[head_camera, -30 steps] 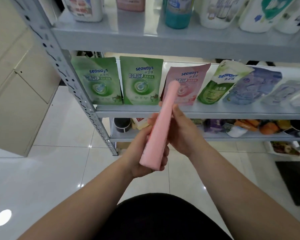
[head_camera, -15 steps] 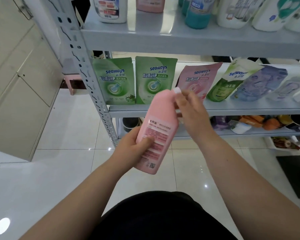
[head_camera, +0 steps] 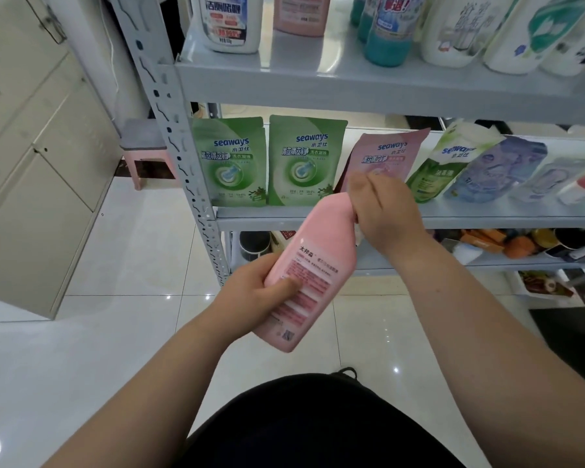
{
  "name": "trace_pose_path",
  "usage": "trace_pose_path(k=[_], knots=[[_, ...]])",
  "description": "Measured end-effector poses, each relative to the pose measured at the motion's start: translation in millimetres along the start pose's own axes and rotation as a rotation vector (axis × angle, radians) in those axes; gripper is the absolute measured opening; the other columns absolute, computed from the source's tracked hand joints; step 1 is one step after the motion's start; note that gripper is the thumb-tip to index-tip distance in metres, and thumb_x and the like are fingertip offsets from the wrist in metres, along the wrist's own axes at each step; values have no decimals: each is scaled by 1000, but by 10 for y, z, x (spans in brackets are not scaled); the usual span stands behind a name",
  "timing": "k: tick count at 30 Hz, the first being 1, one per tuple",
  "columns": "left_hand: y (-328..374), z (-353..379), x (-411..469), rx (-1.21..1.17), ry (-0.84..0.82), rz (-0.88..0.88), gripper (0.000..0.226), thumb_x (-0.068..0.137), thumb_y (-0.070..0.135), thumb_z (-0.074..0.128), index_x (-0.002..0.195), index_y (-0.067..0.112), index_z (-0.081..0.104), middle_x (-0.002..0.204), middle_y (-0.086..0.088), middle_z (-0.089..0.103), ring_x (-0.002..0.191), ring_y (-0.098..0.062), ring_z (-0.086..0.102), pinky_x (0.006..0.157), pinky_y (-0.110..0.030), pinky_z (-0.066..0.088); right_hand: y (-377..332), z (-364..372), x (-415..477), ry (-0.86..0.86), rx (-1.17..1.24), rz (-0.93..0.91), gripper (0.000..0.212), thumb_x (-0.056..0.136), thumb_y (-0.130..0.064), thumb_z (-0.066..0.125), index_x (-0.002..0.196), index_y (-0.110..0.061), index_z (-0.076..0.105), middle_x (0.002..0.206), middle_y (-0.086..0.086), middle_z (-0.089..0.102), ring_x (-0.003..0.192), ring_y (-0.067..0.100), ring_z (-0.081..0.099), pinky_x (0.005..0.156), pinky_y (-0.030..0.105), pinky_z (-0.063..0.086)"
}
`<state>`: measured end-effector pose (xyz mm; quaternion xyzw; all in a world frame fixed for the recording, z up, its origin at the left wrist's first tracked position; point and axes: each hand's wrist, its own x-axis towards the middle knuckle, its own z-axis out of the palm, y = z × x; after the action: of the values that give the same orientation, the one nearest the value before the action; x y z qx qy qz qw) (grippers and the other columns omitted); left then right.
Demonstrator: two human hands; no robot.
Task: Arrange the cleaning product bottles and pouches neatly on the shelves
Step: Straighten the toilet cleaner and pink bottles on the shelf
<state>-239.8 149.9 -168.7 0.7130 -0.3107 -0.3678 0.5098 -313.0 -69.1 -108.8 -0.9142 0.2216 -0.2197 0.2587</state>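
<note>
The left hand (head_camera: 257,292) is gripping the lower body of the pink bottle (head_camera: 318,258), its thumb pressing on the back label, probably steadying the tilted bottle. Up and right of it, the right hand (head_camera: 382,211) is curling round the bottle's neck and hiding the cap, just before the pouch shelf (head_camera: 487,218).

Pink bottle (head_camera: 321,238) was smooth plastic w/ a soft satin sheen, its back label (head_camera: 318,276) flatter & matt. Green pouches (head_camera: 232,162) were thin plastic film, glossy & a bit creased; the middle shelf (head_camera: 470,217) & perforated upright (head_camera: 169,130) looked like grey painted metal, tops smooth enough to reflect. Floor tiles (head_camera: 132,265) were v. glossy, cabinet (head_camera: 31,170) matt beige.
</note>
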Motion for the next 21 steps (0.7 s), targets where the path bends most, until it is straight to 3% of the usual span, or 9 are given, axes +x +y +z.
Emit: trace_pose_path(k=[3, 6, 8, 10, 14, 16, 18, 19, 21], knots=[[30, -35, -56, 10, 44, 8, 13, 96, 23, 64, 105, 32, 68, 94, 13, 77, 83, -6, 74, 67, -22, 58, -62, 20, -18, 93, -19, -129, 47, 102, -40, 28, 59, -24, 36, 51, -8, 37, 51, 7, 37, 52, 33, 21], [-23, -50, -38, 303, 212, 37, 19, 91, 42, 67, 107, 32, 65, 90, 13, 73, 80, -5, 70, 66, -31, 58, -153, 67, 111, -117, 141, 279, 57, 106, -44, 35, 59, -14, 49, 56, 3, 54, 59, 19, 52, 62, 30, 40], [-47, -66, -48, 361, 253, 42, 31, 85, 52, 63, 107, 31, 64, 90, 13, 72, 80, -7, 68, 67, -36, 58, -186, 94, 154, -207, 131, 374, 55, 106, -38, 36, 62, -10, 53, 62, 9, 59, 70, 29, 59, 72, 36, 47], [-59, -76, -79, 233, 214, 39, 26, 83, 48, 61, 103, 31, 66, 89, 13, 73, 79, -5, 70, 66, -31, 58, -222, 111, 140, -114, 43, 193, 58, 105, -35, 34, 57, -8, 53, 59, 11, 57, 65, 31, 56, 67, 37, 43], [-28, -83, -67, -66, 89, 14, 20, 87, 36, 60, 103, 28, 69, 94, 10, 77, 82, -8, 74, 66, -21, 56, -325, 98, 129, 81, 5, -60, 52, 105, -29, 35, 54, -22, 35, 51, -6, 37, 50, 8, 36, 47, 18, 24], [15, -72, 6, -62, 143, 2, 17, 91, 36, 62, 104, 28, 69, 95, 8, 77, 84, -10, 74, 71, -28, 58, -376, 96, 149, 89, 121, 6, 42, 109, -36, 37, 70, -24, 46, 66, -8, 48, 59, 2, 43, 51, 12, 32], [92, -58, 85, -42, 295, -7, 14, 96, 35, 64, 108, 30, 67, 94, 10, 76, 85, -7, 73, 71, -27, 57, -422, 157, 132, -23, 328, 182, 33, 106, -49, 44, 109, -18, 54, 96, -5, 59, 80, -2, 54, 59, 5, 41], [135, -56, 124, -16, 386, 8, 15, 95, 37, 64, 109, 31, 65, 95, 11, 74, 85, -4, 71, 70, -24, 56, -469, 215, 94, -113, 430, 259, 45, 102, -54, 50, 127, -18, 49, 111, -2, 60, 91, 0, 59, 64, 7, 46], [189, -64, 207, 46, 531, 75, 19, 95, 37, 64, 113, 35, 59, 97, 14, 69, 87, -2, 67, 73, -29, 56, -575, 414, -6, -225, 625, 325, 71, 86, -61, 65, 142, -28, 36, 127, -1, 58, 106, 9, 64, 82, 25, 56]])
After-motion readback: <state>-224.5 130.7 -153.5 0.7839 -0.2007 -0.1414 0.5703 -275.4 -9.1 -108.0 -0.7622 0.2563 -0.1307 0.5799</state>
